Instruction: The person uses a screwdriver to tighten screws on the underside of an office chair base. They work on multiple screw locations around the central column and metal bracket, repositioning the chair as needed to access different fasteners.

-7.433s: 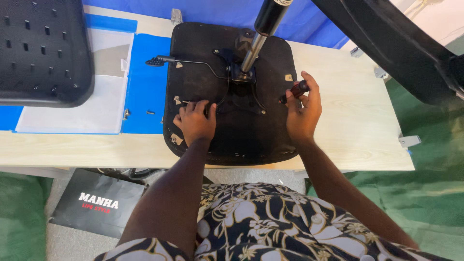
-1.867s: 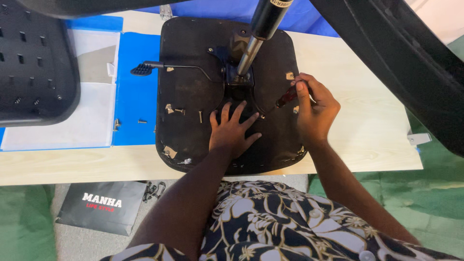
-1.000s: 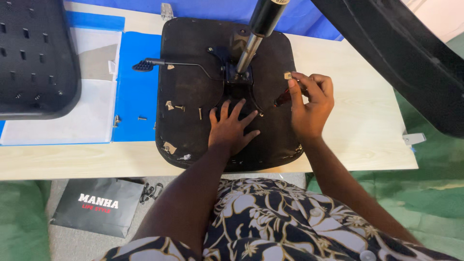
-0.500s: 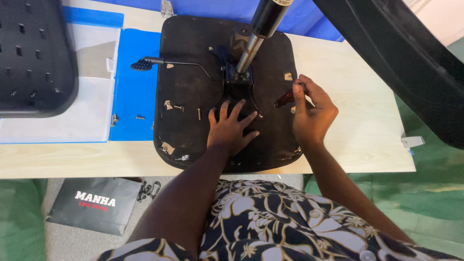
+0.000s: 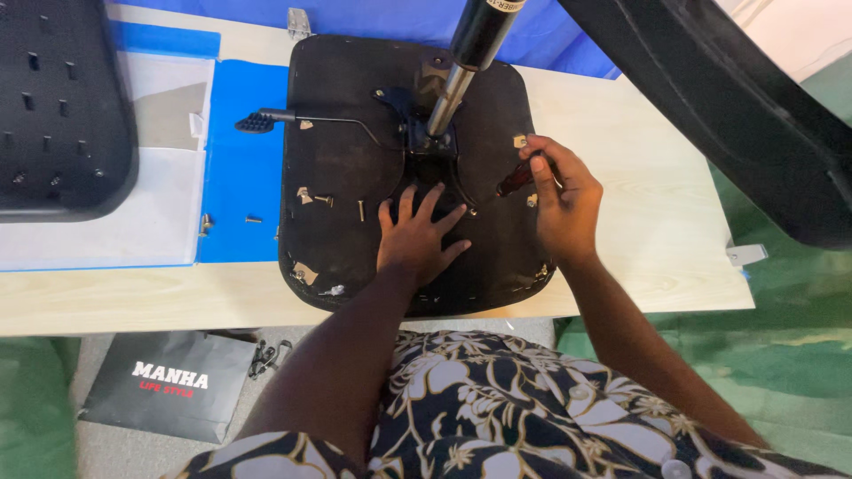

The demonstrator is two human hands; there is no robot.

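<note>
An upturned black chair seat (image 5: 337, 160) lies on a pale wooden table (image 5: 657, 222), with a metal mechanism plate and an upright gas cylinder (image 5: 461, 62) at its middle. My left hand (image 5: 417, 235) rests flat on the seat just below the mechanism, fingers spread. To its right, my right hand (image 5: 559, 200) grips a screwdriver (image 5: 515, 180) with a dark red handle, its tip towards the mechanism. Loose screws (image 5: 324, 200) lie on the seat to the left of my left hand. A black lever (image 5: 266, 118) sticks out to the left.
A black perforated chair back (image 5: 62, 106) lies at the far left on white and blue sheets (image 5: 240, 177). Small screws (image 5: 253, 219) sit on the blue sheet. A large black chair part (image 5: 737, 98) hangs over the upper right. A black paper bag (image 5: 169, 381) lies on the floor.
My left hand moved from the seat's left side to just below the mechanism and stays flat there. My right hand shifts slightly with the screwdriver at the mechanism's right side.
</note>
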